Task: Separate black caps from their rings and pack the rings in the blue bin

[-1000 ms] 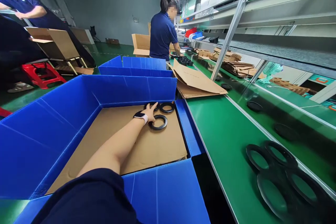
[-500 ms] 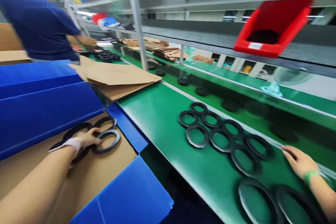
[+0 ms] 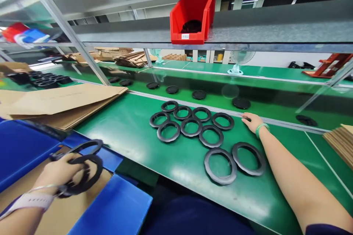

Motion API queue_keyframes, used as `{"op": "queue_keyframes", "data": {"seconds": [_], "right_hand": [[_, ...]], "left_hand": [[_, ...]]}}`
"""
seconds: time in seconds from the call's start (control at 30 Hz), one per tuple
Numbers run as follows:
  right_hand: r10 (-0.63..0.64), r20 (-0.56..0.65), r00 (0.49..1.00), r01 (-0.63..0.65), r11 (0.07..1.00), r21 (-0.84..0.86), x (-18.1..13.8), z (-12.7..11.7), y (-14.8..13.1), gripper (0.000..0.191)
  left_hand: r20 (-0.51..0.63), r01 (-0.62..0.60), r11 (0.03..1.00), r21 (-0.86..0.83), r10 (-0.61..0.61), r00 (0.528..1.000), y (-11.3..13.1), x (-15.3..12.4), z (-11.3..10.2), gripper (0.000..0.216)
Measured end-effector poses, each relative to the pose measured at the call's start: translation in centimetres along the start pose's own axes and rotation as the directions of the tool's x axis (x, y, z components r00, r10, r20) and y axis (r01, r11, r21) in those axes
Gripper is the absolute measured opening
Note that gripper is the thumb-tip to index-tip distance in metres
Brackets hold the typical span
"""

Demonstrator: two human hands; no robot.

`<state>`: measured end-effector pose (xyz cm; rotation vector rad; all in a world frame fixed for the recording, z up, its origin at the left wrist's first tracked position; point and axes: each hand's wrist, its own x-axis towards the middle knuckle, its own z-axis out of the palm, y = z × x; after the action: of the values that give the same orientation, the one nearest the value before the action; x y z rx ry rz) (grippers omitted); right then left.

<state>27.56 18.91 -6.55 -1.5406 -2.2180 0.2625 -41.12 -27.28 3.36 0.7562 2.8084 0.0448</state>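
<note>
My left hand point(image 3: 59, 170) is closed around several black rings point(image 3: 92, 176), lifted over the cardboard-lined blue box point(image 3: 110, 205). The rings are tilted and overlap, so some are partly hidden. On the green tabletop, more black rings point(image 3: 191, 127) lie flat in a cluster, several of them touching. Two larger-looking rings, one of them a grey-black ring point(image 3: 220, 166), lie nearer to me. At the far edge of the tabletop, my right hand point(image 3: 253, 122) rests by the metal rail point(image 3: 228, 109), fingers stretched out, with no ring in it.
Folded cardboard point(image 3: 63, 99) lies at the left over the table edge. Beyond the rail, black discs point(image 3: 199, 94) sit spaced along a green strip. A red bin point(image 3: 190, 18) with black parts stands on the shelf above. Stacked cardboard point(image 3: 342, 145) is at the right.
My left hand has picked up the black rings from inside the box and raised them. The view has swung right; my right hand stays at the rail.
</note>
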Motion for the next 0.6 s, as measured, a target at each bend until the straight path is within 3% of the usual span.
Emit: {"op": "queue_keyframes", "data": {"seconds": [0.1,0.3,0.5,0.6], "right_hand": [[-0.002,-0.006,1.000,0.002,1.000,0.028,0.0,0.0,0.1,0.037],[-0.032,-0.014,0.999,0.033,0.996,0.083,0.1,0.0,0.2,0.032],[-0.028,-0.026,0.999,0.031,0.992,0.119,0.4,0.5,0.6,0.031],[-0.022,-0.041,0.999,0.028,0.991,0.132,0.5,0.7,0.7,0.029]], "left_hand": [[-0.043,-0.138,0.989,0.050,0.140,0.989,5.9,-1.5,-0.2,0.020],[0.049,-0.445,0.889,0.113,0.442,0.896,17.6,-5.6,3.3,0.049],[0.095,-0.569,0.821,0.040,0.564,0.820,22.8,-9.9,4.4,0.092],[0.036,-0.587,0.809,0.003,0.587,0.809,24.0,-12.2,4.7,0.097]]}}
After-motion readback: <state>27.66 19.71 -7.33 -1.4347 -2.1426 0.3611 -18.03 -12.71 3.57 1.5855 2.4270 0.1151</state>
